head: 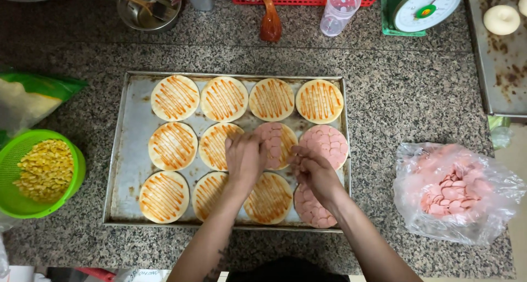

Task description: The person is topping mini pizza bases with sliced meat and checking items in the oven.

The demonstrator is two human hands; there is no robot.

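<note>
From the head view I see a metal baking tray (127,150) on the speckled stone table (417,95), carrying twelve round dough bases in three rows. Most are striped with orange sauce; three at the right side are covered with pink sausage slices, and the middle-row base (277,142) just left of them is partly covered. My left hand (244,158) hovers over that partly covered base, fingers (237,141) curled narrow and pointing far; I cannot tell whether they pinch a slice. My right hand (313,169) sits just beside it to the right, fingers bunched close, seemingly around slices, though the grip is hidden. Well right of the tray lies a clear plastic bag of sausage slices (453,194). At the left edge stands a green colander of corn kernels (41,172). Far off, a sauce piping bag (270,21) and a kitchen scale (425,7) rest.
</note>
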